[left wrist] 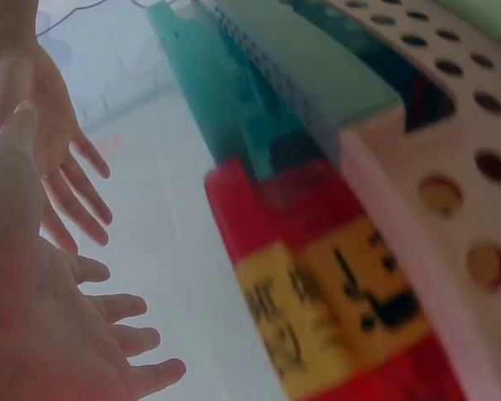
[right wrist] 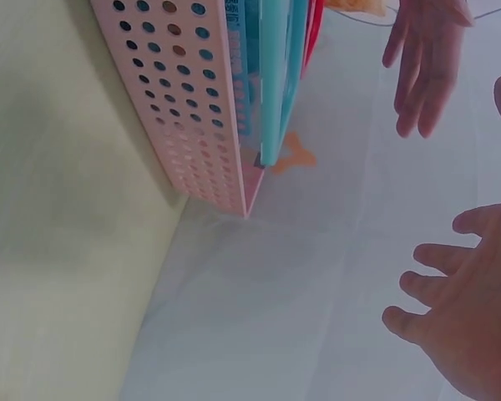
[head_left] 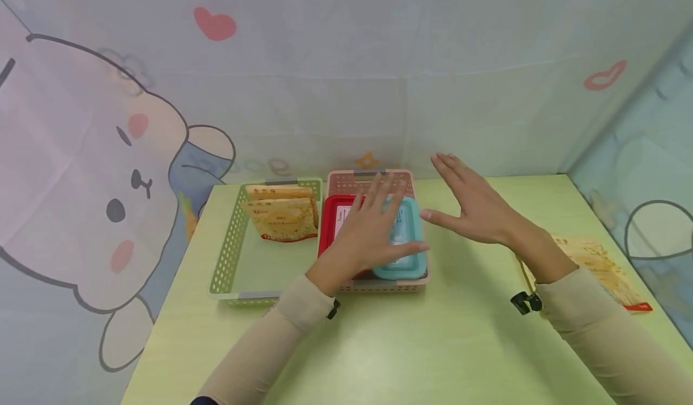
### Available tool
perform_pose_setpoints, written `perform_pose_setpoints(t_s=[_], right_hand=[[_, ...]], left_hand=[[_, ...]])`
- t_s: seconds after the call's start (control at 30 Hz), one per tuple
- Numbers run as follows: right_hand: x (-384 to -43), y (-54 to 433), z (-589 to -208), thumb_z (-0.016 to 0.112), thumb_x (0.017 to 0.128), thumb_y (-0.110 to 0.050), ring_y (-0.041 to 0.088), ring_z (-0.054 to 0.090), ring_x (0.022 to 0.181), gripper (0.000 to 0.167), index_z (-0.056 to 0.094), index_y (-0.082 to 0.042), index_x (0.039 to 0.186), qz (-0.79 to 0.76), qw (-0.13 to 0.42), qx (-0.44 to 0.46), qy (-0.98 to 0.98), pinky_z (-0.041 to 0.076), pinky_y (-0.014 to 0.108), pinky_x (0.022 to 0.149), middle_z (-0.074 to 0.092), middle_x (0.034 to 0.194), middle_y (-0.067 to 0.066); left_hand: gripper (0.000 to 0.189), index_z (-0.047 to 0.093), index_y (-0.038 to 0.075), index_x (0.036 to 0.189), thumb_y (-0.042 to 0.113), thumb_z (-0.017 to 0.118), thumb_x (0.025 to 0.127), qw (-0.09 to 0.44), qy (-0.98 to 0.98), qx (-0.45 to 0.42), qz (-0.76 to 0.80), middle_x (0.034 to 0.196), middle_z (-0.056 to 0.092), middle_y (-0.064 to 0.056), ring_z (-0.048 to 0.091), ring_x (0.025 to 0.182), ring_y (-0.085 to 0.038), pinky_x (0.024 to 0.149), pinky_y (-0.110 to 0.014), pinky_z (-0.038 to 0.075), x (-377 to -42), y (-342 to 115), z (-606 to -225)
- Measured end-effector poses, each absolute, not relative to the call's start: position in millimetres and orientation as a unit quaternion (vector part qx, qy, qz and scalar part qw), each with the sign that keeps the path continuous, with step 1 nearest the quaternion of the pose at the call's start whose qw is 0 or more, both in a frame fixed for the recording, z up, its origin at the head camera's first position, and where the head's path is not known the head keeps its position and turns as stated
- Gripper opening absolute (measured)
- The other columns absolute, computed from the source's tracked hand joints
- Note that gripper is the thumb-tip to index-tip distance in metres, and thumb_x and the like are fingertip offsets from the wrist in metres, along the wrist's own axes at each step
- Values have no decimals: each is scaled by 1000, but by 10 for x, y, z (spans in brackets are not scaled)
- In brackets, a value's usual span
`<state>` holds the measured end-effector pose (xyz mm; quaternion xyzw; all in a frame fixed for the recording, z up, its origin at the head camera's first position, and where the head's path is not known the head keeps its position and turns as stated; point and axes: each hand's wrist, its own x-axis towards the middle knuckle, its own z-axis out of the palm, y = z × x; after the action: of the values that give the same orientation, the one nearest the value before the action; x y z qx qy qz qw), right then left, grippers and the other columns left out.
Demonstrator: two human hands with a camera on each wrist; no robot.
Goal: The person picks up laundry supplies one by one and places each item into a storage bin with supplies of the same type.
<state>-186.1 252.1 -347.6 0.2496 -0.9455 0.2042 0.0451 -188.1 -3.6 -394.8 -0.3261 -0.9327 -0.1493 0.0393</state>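
Sleeves of beige cloth [head_left: 281, 336] stretch across my remote feed over the pale green tabletop [head_left: 411, 345], nearer than the pink perforated plastic basket [head_left: 343, 180]. Right of that basket I see a flat yellow printed packet [head_left: 601, 266], partly hidden by the forearm. The left hand [head_left: 365, 230] hovers above the basket, fingers straight and spread; the right hand [head_left: 482, 209] hangs to its right, fingers extended, thumb apart. Inside the basket sit a red-lidded rectangular box [head_left: 328, 221] and, right, a turquoise-lidded rectangular box [head_left: 412, 227]. Left of the basket, a green perforated plastic basket [head_left: 251, 281] holds upright yellow packets [head_left: 287, 218]. Behind hangs pale printed cloth [head_left: 303, 104].
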Motion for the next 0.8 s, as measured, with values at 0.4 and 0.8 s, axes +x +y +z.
perform_pose_setpoints(t_s=[0.4, 0.8], right_hand=[[-1826, 2744, -3385, 65, 100, -58, 38, 14, 162, 99, 7, -25, 172, 192, 15, 220, -956, 24, 73, 119, 12, 177, 8], [-1812, 2964, -3314, 66, 101, -53, 46, 26, 155, 92, 20, -16, 171, 173, 27, 212, -961, 31, 73, 114, 25, 172, 17]], left_hand=[[113, 3, 20, 172, 88, 44, 91, 8, -927, -326, -187, 177, -13, 2, -16, 162, -21, 130, -55, 12, -1769, 164, -3923], [115, 5, 24, 172, 93, 42, 87, 5, -921, -307, -241, 178, 5, 0, 14, 163, -25, 127, -53, 25, -1655, 391, -3948]])
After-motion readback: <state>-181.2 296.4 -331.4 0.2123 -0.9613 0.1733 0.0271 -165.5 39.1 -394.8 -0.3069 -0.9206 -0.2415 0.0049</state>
